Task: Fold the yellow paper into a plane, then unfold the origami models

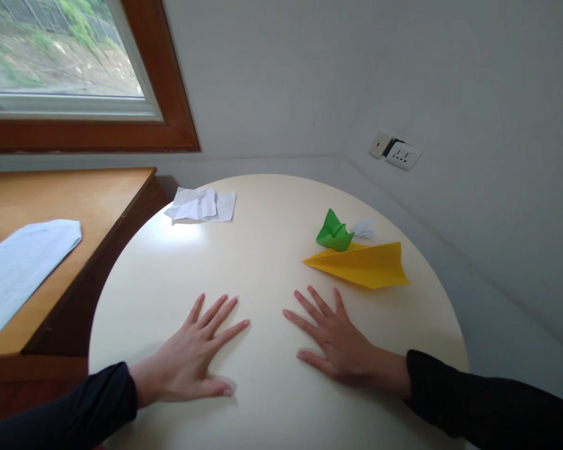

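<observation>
My left hand [194, 353] lies palm down on the round cream table [263, 412], fingers spread and holding nothing. Opposite it, my right hand [335, 344] also rests flat with its fingers apart. Just beyond the right fingertips is a yellow paper airplane [370, 265], its nose pointing left. A green folded-paper piece [333, 232], boat-like in shape, sits against the airplane's far side. Behind these is a small white folded paper [364, 229]. Creased white paper sheets [201, 205] lie at the table's far left edge.
To the left stands a wooden desk [117, 194] with a stack of white papers [32, 269] on it. A wood-framed window [169, 81] is at upper left. White walls border the table at the back and right, with a power socket [403, 155] on the right one.
</observation>
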Tool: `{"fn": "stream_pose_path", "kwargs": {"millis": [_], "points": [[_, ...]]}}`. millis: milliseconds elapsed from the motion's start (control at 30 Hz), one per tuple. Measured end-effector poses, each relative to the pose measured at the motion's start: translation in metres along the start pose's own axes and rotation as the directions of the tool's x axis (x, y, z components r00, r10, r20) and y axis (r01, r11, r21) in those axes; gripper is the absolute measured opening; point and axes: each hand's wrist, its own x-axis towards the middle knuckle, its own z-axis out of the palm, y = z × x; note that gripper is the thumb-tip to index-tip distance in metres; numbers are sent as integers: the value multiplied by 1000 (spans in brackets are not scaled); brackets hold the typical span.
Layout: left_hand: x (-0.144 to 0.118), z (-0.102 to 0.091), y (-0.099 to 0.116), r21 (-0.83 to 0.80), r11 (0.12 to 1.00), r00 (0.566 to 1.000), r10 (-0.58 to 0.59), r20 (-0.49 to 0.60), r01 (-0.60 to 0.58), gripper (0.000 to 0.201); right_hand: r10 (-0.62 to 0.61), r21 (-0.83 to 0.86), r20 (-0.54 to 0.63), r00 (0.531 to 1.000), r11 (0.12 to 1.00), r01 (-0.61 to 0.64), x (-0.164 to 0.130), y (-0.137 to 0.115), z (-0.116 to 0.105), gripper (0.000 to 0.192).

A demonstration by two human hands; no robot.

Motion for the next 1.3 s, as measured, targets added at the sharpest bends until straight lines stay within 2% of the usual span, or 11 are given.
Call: {"fn": "stream_pose_path", "kwargs": {"millis": [533,667,767,867,967,1000,1033,1067,1133,1200,1300], "points": [[0,2,3,66,998,998,-18,-63,22,70,74,-8,-119,990,997,-76,1,-15,-5,50],[1,4,5,72,997,992,-29,-126,38,58,116,38,-232,966,993,-110,5,-22,1,42],[8,6,14,59,993,964,-85,-252,103,48,173,78,-337,925,985,-155,12,-25,7,38],[21,6,25,-39,985,897,-171,-407,170,35,198,97,-429,881,980,-173,20,-25,9,33],[39,8,32,-353,918,789,-351,-504,182,29,204,120,-513,834,979,-165,26,-19,10,29],[46,10,32,-516,843,726,-451,-519,155,31,212,128,-544,812,977,-169,27,-17,11,28],[52,11,31,-688,719,628,-582,-517,99,35,224,135,-577,785,975,-178,27,-14,13,29],[59,13,29,-743,665,558,-647,-519,80,39,236,139,-619,749,972,-191,27,-12,15,31],[73,16,25,-803,595,468,-721,-511,42,42,253,141,-705,662,966,-218,27,-7,20,36],[84,19,23,-852,523,430,-766,-478,-15,41,252,136,-766,592,963,-234,26,-4,23,38],[96,21,22,-910,398,432,-804,-408,-118,39,248,118,-798,550,958,-260,27,0,23,38]]}}
